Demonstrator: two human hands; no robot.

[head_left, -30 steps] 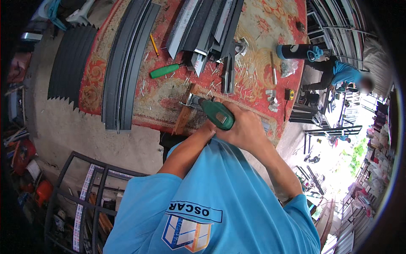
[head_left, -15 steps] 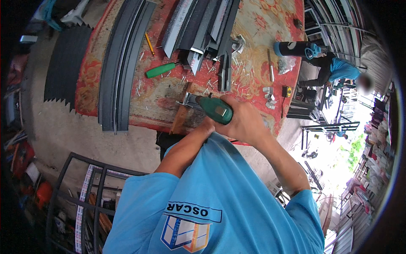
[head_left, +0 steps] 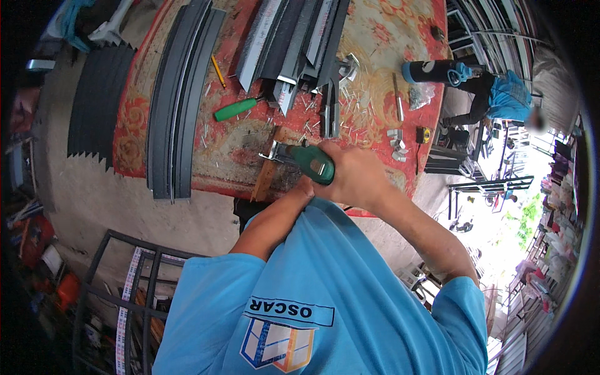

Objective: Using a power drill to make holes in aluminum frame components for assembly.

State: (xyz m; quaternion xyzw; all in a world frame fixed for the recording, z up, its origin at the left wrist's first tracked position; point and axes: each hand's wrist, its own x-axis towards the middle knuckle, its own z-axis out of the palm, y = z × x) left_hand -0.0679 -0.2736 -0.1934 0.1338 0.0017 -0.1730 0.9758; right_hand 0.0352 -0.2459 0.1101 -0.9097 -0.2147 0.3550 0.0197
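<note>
My right hand (head_left: 357, 172) is wrapped around a green power tool (head_left: 314, 164), whose front end faces left over the table. Just ahead of the tool lies a small silvery metal piece (head_left: 273, 152), set across a brown wooden strip (head_left: 265, 179); whether the two are joined is unclear. My left forearm (head_left: 272, 224) reaches up toward the tool from below. Only the edge of my left hand (head_left: 305, 187) shows, its fingers hidden behind the tool and my right hand. A green-handled tool (head_left: 235, 109) and many thin white slivers are scattered nearby.
Long dark profiles (head_left: 178, 106) lie along the table's left side, with more profiles (head_left: 287, 47) at the back. A pencil (head_left: 218, 71), bottle (head_left: 431, 72), tape measure (head_left: 424, 134) and cut metal pieces (head_left: 397, 144) rest on the red patterned cloth (head_left: 375, 37). Another person (head_left: 506, 99) bends at right.
My right hand and the green power tool have shifted slightly left, toward the wooden strip. My right elbow has swung a little outward. The whole view has tilted slightly.
</note>
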